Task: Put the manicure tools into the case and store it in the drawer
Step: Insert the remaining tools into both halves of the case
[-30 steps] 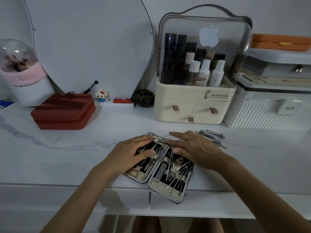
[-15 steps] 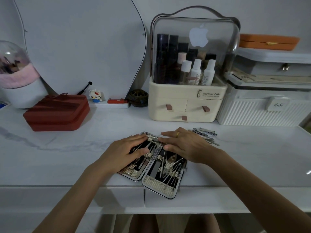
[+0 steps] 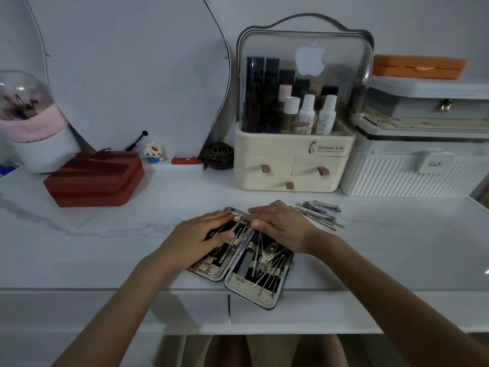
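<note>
Where hands (image 3: 201, 234) rest, white marble desktop (image 3: 397, 242).

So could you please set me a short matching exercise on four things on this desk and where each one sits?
Things:
1. manicure case
2. loose tools
3. red box
4. orange case

Places:
A. top of the stack, far right
B. open at the desk's front edge, under both hands
C. back left, beside the mirror
D. on the desk, right of the right hand

Pairs: 1-B, 2-D, 3-C, 4-A
</note>
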